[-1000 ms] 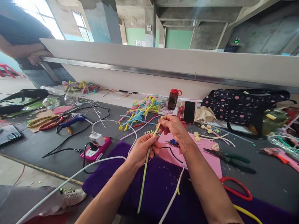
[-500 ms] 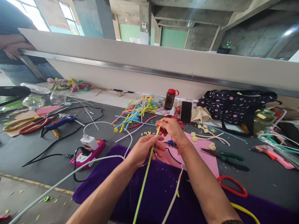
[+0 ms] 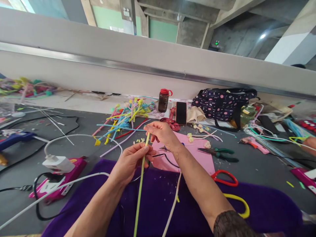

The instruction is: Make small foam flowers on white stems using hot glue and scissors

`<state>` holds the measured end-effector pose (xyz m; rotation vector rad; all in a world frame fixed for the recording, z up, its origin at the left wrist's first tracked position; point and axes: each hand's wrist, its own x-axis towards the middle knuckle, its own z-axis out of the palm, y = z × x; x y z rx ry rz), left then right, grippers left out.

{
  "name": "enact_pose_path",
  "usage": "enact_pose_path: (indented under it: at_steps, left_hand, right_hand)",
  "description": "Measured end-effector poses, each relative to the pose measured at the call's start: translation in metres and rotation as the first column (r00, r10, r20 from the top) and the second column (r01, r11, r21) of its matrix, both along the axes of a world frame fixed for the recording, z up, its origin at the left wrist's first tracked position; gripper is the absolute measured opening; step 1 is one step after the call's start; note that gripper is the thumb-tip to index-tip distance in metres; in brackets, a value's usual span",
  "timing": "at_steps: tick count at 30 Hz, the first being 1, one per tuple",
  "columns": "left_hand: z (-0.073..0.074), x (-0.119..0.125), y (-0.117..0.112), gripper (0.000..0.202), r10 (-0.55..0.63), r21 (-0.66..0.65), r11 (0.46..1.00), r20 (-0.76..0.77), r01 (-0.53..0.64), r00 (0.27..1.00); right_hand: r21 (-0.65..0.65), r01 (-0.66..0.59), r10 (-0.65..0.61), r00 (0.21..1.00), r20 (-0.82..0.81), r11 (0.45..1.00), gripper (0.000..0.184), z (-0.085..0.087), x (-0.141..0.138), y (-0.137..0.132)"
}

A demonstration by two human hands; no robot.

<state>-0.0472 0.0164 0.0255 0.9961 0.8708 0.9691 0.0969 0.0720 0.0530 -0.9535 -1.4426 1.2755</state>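
Note:
A long yellow-green pipe cleaner (image 3: 140, 187) runs from my fingers down to the bottom edge of the view. My left hand (image 3: 132, 159) pinches it a little below the top, thumb against fingers. Right above, my right hand (image 3: 161, 133) grips its upper end between thumb and fingertips; part of that end is hidden. Both hands are over the purple cloth (image 3: 153, 200) and the near edge of a pink sheet (image 3: 197, 159). A cream-coloured stem (image 3: 172, 205) lies below my right forearm.
Pliers (image 3: 219, 154), red-handled scissors (image 3: 225, 177) and a yellow loop (image 3: 243, 204) lie to the right. A magenta power strip (image 3: 71, 172) with white cable is at left. Behind are colourful stems (image 3: 130, 115), a bottle (image 3: 163, 102), a phone (image 3: 181, 113) and a bag (image 3: 222, 105). Another person's hand (image 3: 310, 142) shows at far right.
The view has turned right, so table items appear further left. The person at the far left has left the frame. Both hands keep their hold on the pipe cleaner.

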Motion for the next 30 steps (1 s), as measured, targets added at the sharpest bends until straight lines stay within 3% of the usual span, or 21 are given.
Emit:
enact_pose_path:
  at_steps: [5, 9, 12, 15, 18, 20, 22, 26, 30]
  left_hand:
    - [0.001, -0.004, 0.0, 0.021, 0.036, -0.045, 0.998, 0.047, -0.034, 0.998]
    - [0.001, -0.005, -0.001, 0.024, -0.014, -0.089, 0.996, 0.125, 0.025, 0.992]
    - [0.001, -0.005, -0.001, 0.023, -0.003, -0.095, 0.995, 0.148, 0.018, 0.989]
    - [0.0, -0.004, -0.002, 0.022, -0.026, -0.08, 0.996, 0.14, 0.037, 0.99]
    - [-0.003, -0.001, -0.003, 0.021, -0.055, -0.057, 0.996, 0.126, 0.062, 0.99]
    - [-0.003, 0.0, -0.003, 0.022, -0.06, -0.048, 0.997, 0.119, 0.067, 0.991]
    - [-0.003, 0.0, -0.004, 0.022, -0.059, -0.043, 0.997, 0.112, 0.064, 0.992]
    - [-0.002, 0.0, -0.003, 0.021, -0.043, -0.043, 0.998, 0.108, 0.048, 0.993]
    - [-0.004, 0.0, -0.002, 0.02, -0.035, -0.053, 0.998, 0.1, 0.04, 0.994]
  right_hand:
    - [0.081, 0.054, -0.059, 0.997, 0.059, 0.995, 0.025, 0.036, 0.026, -0.023]
    - [0.205, 0.103, -0.166, 0.932, 0.321, 0.973, 0.019, 0.055, 0.073, -0.066]
    - [0.22, 0.19, -0.286, 0.744, 0.603, 0.957, 0.016, 0.034, 0.12, -0.112]
    - [0.198, 0.182, -0.261, 0.451, 0.854, 0.963, 0.016, -0.011, 0.167, -0.163]
    - [0.225, 0.147, -0.255, 0.224, 0.941, 0.963, 0.025, -0.054, 0.201, -0.207]
    - [0.227, 0.11, -0.244, 0.182, 0.953, 0.968, 0.038, -0.07, 0.212, -0.226]
    - [0.218, 0.089, -0.229, 0.145, 0.963, 0.972, 0.048, -0.075, 0.215, -0.234]
    - [0.195, 0.023, -0.197, 0.091, 0.976, 0.98, 0.06, -0.069, 0.209, -0.226]
    - [0.134, -0.018, -0.133, 0.086, 0.987, 0.991, 0.06, -0.061, 0.206, -0.215]
